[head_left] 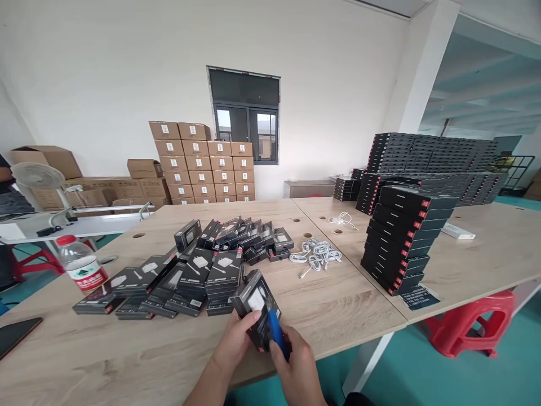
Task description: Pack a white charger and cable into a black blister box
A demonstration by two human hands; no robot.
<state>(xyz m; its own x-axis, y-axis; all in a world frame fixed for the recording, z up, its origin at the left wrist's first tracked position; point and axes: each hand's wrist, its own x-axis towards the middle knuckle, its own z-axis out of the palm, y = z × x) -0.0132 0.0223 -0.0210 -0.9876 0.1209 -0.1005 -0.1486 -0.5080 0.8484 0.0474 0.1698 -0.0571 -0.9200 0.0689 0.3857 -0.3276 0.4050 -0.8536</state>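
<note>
A black charger box point(255, 300) is tilted up at the table's front edge, a white charger showing on its front. My left hand point(234, 340) grips its lower left side, thumb on the front face. In my right hand point(293, 361) is a blue tool point(276, 330) that looks like a utility knife. Its upper end lies against the box's right part, and I cannot make out a blade. Just left of the hands, similar charger boxes point(224, 268) lie in a loose pile. Coiled white cables point(318, 254) rest on the wood to the right.
Black boxes stand in a tall stack point(397, 239) at right, with larger stacks point(431, 158) behind. A water bottle point(82, 268) is at left, near a dark flat device point(17, 332). A red stool point(473, 324) sits below the table point(350, 304). Cartons point(203, 163) line the wall.
</note>
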